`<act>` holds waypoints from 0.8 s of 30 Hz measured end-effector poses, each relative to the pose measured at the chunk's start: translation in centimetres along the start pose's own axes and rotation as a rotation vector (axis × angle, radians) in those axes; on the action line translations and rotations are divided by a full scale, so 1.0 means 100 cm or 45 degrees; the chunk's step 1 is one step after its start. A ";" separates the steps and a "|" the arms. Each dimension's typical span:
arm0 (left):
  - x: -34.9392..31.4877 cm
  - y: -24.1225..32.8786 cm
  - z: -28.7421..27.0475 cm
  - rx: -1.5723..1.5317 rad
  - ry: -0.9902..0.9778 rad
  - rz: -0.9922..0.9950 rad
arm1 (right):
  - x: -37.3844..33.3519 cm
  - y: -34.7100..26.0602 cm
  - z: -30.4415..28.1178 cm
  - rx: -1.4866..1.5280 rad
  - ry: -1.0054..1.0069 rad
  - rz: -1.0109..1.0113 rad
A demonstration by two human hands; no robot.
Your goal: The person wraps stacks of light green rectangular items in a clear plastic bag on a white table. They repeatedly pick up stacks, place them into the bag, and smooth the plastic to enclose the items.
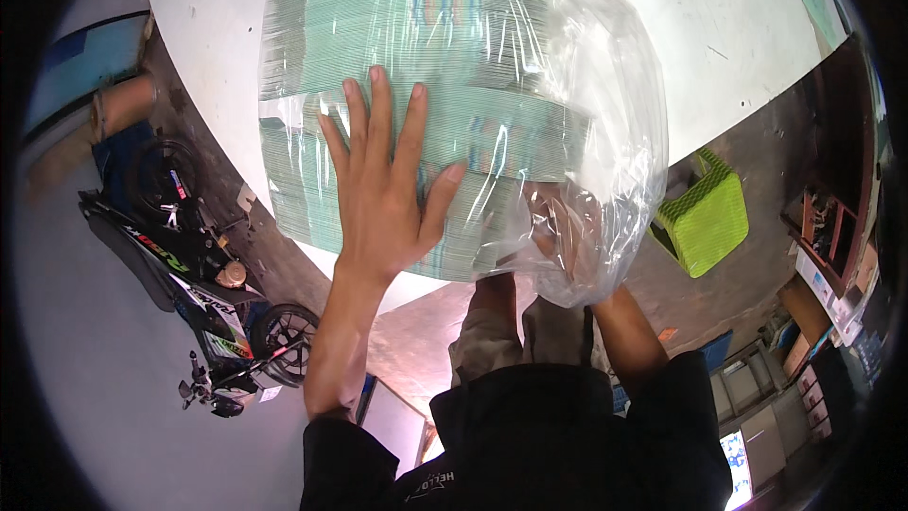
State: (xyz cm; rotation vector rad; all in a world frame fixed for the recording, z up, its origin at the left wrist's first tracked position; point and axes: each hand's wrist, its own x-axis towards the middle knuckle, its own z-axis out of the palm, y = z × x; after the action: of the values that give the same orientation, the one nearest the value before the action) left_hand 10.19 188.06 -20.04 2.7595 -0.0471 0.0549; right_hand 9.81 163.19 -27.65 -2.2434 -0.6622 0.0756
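Note:
A clear plastic bag [629,123] lies on the white table, wrapped round several thick stacks of flat green sheets [397,33] packed edge-up in rows. My left hand [383,175] rests flat on top of the bag, fingers spread over the nearer stacks. At the bag's loose right end is my right hand [572,232], seen through crumpled, shiny plastic next to the near right corner of the stacks. Glare and folds hide its fingers, so whether they grip the stacks or the plastic cannot be made out.
White tabletop [738,28] surrounds the bag at the back and right. A bright green stool [705,218] stands on the floor to the right. On the left is a motorcycle [203,284]. Wooden shelving [832,218] lines the far right side.

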 end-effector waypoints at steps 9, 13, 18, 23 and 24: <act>-0.025 0.043 0.017 0.059 0.014 -0.157 | 0.019 0.021 -0.005 -0.120 -0.044 -0.266; -0.029 0.050 0.024 0.097 0.019 -0.257 | 0.026 0.025 -0.004 -0.138 -0.065 -0.340; -0.026 0.060 0.027 0.113 0.030 -0.353 | 0.026 0.034 0.000 -0.119 -0.093 -0.393; -0.027 0.062 0.034 0.176 0.083 -0.380 | 0.028 0.032 0.000 -0.104 -0.095 -0.431; -0.028 0.061 0.034 0.189 0.084 -0.377 | 0.030 0.032 0.002 -0.107 -0.094 -0.436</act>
State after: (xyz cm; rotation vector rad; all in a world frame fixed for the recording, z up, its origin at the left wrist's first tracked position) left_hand 7.30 181.19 -21.09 2.8773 0.3967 0.0723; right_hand 13.80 162.98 -29.61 -2.1817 -1.0978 -0.0405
